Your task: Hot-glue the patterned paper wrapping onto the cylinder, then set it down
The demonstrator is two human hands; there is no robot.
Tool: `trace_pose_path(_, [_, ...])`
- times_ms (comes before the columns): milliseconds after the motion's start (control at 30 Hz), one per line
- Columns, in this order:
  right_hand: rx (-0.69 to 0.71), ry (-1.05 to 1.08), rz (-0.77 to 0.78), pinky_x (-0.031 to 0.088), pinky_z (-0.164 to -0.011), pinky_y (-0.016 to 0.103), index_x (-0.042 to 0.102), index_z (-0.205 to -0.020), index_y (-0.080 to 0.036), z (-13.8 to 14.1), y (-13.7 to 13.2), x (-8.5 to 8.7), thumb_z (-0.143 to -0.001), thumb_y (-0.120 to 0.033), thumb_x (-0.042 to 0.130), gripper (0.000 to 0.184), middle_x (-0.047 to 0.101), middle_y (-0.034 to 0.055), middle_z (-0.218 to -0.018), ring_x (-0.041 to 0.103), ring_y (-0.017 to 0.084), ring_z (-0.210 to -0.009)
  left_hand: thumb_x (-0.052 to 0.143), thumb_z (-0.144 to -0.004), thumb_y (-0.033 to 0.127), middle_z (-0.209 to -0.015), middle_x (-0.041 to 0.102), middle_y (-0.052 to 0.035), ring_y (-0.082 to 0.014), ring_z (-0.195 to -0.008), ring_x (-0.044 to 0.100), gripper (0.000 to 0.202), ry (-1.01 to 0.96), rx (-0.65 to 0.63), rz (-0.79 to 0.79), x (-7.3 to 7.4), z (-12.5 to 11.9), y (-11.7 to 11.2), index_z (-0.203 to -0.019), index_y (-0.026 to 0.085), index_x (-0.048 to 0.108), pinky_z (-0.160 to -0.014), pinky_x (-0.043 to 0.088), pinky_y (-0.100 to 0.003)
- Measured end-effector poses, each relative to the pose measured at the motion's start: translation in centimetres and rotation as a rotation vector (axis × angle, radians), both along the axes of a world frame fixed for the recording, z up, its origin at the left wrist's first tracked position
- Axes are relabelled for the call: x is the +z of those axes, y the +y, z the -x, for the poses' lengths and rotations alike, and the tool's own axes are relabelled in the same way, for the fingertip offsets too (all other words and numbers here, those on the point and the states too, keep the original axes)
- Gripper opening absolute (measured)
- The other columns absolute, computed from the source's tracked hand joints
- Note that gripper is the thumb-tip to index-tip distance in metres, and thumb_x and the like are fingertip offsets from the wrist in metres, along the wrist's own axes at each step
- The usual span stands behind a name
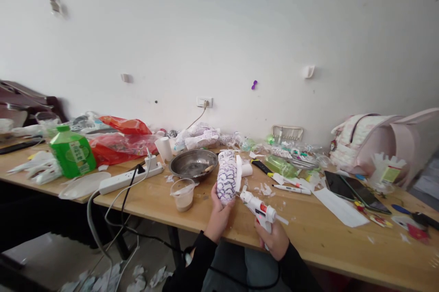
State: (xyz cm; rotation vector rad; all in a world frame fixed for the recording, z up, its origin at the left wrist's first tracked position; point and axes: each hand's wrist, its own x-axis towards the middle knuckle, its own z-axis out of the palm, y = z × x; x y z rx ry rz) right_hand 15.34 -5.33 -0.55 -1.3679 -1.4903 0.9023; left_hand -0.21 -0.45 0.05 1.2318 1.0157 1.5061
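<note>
My left hand (pixel 219 212) is wrapped round the lower end of a white bottle-shaped craft piece (pixel 227 175) covered in purple scale drawings, held upright over the wooden table (pixel 308 228). My right hand (pixel 271 237) grips the handle of a white hot glue gun (pixel 259 209) with a red trigger. The gun's nozzle points up-left and sits right at the lower right side of the craft piece. Both sleeves are black.
A metal bowl (pixel 194 163) and a plastic cup (pixel 183 194) stand left of the hands. A power strip (pixel 132 177), green bottle (pixel 72 151) and red bags (pixel 120 143) lie further left. Markers (pixel 291 188), a tablet (pixel 356 187), paper scraps and a pink bag (pixel 370 139) are right.
</note>
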Motion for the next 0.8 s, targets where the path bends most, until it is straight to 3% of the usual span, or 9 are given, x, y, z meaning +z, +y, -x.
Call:
trace_pose_path(233, [-0.049,-0.071,-0.020,0.037,-0.036,0.028,0.054,-0.076,-0.014,0.3,-0.1,-0.4,-0.071,-0.053,0.045,0.040,0.040,-0.0035,-0.036,0.045,0.015,-0.032,0.060,-0.066,0.036,-0.139,0.023,-0.0207,-0.0270,-0.127,0.027,0.076,-0.122,-0.023,0.055,0.7,-0.2,-0.3,-0.124,0.015,0.016,-0.105,0.019,-0.035])
trace_pose_path(500, [-0.003,0.036,-0.037,0.034,-0.033,0.027,0.050,-0.100,-0.012,0.2,0.0,-0.5,-0.070,-0.054,0.048,0.051,0.041,-0.0058,-0.038,0.042,0.015,-0.030,0.063,-0.066,0.036,-0.142,0.019,-0.0197,-0.0263,-0.130,0.022,0.081,-0.150,-0.037,0.094,0.5,0.0,-0.2,-0.127,0.013,0.015,-0.106,0.017,-0.032])
trace_pose_path(800, [0.168,0.154,0.061,0.025,-0.030,0.022,0.051,-0.071,-0.017,-1.0,1.0,-0.5,-0.068,-0.057,0.048,0.040,0.044,-0.0050,-0.031,0.035,0.009,-0.026,0.061,-0.068,0.034,-0.139,0.031,-0.0143,-0.0248,-0.127,0.028,0.072,-0.253,-0.065,0.116,0.2,0.1,-0.2,-0.128,0.015,0.026,-0.104,0.021,-0.031])
